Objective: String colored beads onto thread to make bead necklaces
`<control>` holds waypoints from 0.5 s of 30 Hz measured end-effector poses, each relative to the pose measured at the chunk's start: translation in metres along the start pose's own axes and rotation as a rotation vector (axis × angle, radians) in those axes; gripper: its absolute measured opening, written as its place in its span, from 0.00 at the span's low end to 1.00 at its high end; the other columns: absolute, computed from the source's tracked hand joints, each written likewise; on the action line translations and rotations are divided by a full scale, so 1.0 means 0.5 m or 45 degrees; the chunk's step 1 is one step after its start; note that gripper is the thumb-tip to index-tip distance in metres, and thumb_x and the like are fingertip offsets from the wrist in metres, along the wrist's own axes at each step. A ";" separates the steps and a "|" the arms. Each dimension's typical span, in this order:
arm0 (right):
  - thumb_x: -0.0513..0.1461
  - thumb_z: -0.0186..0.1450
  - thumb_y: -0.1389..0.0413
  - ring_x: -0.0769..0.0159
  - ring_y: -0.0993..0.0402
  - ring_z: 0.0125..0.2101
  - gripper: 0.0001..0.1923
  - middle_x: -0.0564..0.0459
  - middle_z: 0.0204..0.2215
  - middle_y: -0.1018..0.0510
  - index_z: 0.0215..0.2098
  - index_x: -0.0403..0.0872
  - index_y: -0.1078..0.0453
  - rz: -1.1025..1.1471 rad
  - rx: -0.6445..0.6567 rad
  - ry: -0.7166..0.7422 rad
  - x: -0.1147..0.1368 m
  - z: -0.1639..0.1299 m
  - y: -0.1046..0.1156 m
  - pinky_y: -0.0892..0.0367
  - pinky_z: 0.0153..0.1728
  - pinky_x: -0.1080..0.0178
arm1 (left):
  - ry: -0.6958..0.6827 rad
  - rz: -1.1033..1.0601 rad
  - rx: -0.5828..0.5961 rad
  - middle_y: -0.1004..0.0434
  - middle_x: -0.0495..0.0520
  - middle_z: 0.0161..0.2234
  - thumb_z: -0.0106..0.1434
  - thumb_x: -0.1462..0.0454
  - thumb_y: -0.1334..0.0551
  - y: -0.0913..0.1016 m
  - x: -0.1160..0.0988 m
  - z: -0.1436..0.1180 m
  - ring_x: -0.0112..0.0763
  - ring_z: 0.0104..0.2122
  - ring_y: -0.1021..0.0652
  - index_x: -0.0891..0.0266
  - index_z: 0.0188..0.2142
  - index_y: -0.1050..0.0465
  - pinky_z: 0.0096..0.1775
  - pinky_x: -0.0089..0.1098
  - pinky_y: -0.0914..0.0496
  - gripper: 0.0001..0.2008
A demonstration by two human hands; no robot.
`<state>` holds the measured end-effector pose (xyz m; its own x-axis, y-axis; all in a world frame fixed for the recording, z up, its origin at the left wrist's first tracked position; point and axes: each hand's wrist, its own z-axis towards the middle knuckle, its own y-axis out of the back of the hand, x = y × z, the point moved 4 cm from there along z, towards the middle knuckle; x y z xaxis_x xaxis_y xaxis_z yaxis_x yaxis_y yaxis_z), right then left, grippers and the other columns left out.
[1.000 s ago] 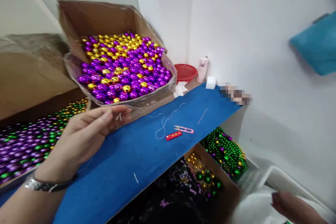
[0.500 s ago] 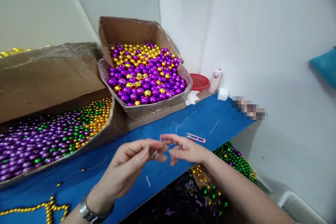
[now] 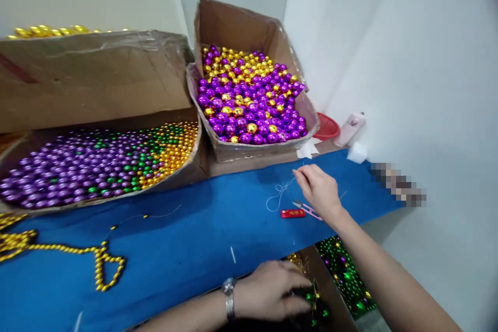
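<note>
My right hand [image 3: 319, 189] is over the far right of the blue cloth, thumb and fingertips pinched on a thin white thread [image 3: 277, 197] that trails in loops on the cloth. Just below that hand lie pink-handled thread snips [image 3: 308, 209] and a small red packet [image 3: 292, 213]. Wearing a metal bracelet or watch, my left hand [image 3: 272, 290] hangs low past the table's front edge. Its fingers are apart over green beads [image 3: 324, 314] in a box below; whether they touch the beads is unclear.
Cardboard boxes of purple, green and gold beads [image 3: 97, 166] and larger purple and gold beads [image 3: 249, 98] line the back. A gold bead string [image 3: 62, 248] lies at left on the blue cloth [image 3: 167, 264]. A red basket [image 3: 327, 125] stands behind.
My hands were together above the cloth and have parted. The left went down to the beads below the table; the right moved away with the thread. The view has shifted left.
</note>
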<state>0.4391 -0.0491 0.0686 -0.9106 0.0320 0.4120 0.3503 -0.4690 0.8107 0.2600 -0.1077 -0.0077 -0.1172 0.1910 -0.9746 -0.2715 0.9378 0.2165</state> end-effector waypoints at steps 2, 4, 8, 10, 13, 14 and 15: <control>0.46 0.71 0.57 0.65 0.33 0.33 0.18 0.48 0.32 0.27 0.35 0.47 0.30 -0.016 0.028 0.143 0.068 -0.025 -0.037 0.44 0.35 0.65 | 0.193 -0.372 -0.295 0.22 0.58 0.37 0.60 0.49 0.44 0.053 0.015 -0.019 0.40 0.37 0.24 0.60 0.39 0.23 0.39 0.35 0.32 0.20; 0.45 0.70 0.55 0.65 0.32 0.30 0.16 0.50 0.28 0.26 0.33 0.48 0.29 0.000 0.102 0.321 0.129 -0.064 -0.084 0.45 0.33 0.64 | 0.300 -0.860 -0.646 0.23 0.58 0.38 0.62 0.49 0.46 0.107 0.031 -0.047 0.37 0.36 0.24 0.62 0.41 0.25 0.37 0.33 0.32 0.21; 0.41 0.69 0.53 0.67 0.32 0.25 0.15 0.52 0.22 0.27 0.29 0.49 0.28 0.056 0.235 0.579 0.212 -0.142 -0.178 0.46 0.29 0.63 | 0.206 -1.416 -1.008 0.24 0.57 0.39 0.59 0.56 0.37 0.175 0.065 -0.106 0.32 0.37 0.25 0.64 0.37 0.26 0.38 0.30 0.32 0.13; 0.41 0.70 0.54 0.66 0.31 0.24 0.16 0.52 0.21 0.26 0.29 0.49 0.29 0.080 0.279 0.606 0.236 -0.165 -0.214 0.45 0.29 0.63 | 0.213 -1.471 -1.085 0.23 0.57 0.37 0.58 0.59 0.35 0.190 0.086 -0.135 0.30 0.35 0.25 0.64 0.34 0.27 0.37 0.29 0.32 0.10; 0.42 0.70 0.54 0.67 0.29 0.24 0.15 0.53 0.23 0.25 0.32 0.50 0.29 0.151 0.373 0.588 0.258 -0.174 -0.244 0.41 0.29 0.65 | 0.253 -1.456 -1.148 0.25 0.53 0.29 0.57 0.58 0.35 0.203 0.113 -0.171 0.27 0.29 0.25 0.64 0.34 0.28 0.33 0.27 0.33 0.10; 0.42 0.70 0.54 0.68 0.29 0.25 0.14 0.54 0.25 0.24 0.33 0.51 0.29 0.189 0.413 0.581 0.262 -0.171 -0.249 0.40 0.29 0.66 | 0.260 -1.421 -1.166 0.27 0.51 0.26 0.57 0.58 0.35 0.207 0.118 -0.182 0.25 0.26 0.26 0.64 0.33 0.28 0.31 0.26 0.33 0.11; 0.42 0.70 0.54 0.69 0.28 0.26 0.13 0.55 0.27 0.24 0.35 0.52 0.29 0.230 0.450 0.572 0.264 -0.165 -0.251 0.39 0.29 0.68 | 0.262 -1.370 -1.188 0.29 0.49 0.24 0.57 0.58 0.35 0.213 0.123 -0.193 0.24 0.25 0.28 0.64 0.33 0.29 0.30 0.25 0.33 0.11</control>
<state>0.2570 -0.0587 -0.0132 -0.8066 -0.4330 0.4024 0.4897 -0.1081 0.8652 0.1319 -0.0242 -0.0389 0.4319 -0.5950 -0.6778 -0.8206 0.0527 -0.5691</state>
